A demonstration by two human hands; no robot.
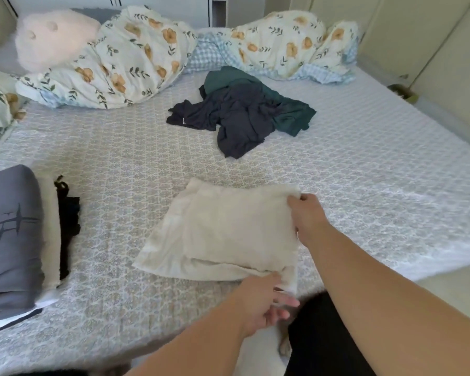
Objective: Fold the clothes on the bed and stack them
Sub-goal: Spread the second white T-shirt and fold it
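Nearest, the left hand (263, 299) pinches the near edge of a cream garment (220, 232) lying mid-fold on the bed (391, 169); the right hand (307, 215) grasps its far right corner. To fold it cleanly, edges should meet and creases be smoothed before it joins the stack (14, 240) at left. Farther off, dark clothes (239, 115) lie unfolded.

Open bedspread (125, 164) before dark clothes (239, 112)

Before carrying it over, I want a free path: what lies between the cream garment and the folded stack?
Head view: only bare patterned bedsheet separates cream folded garment from stack.
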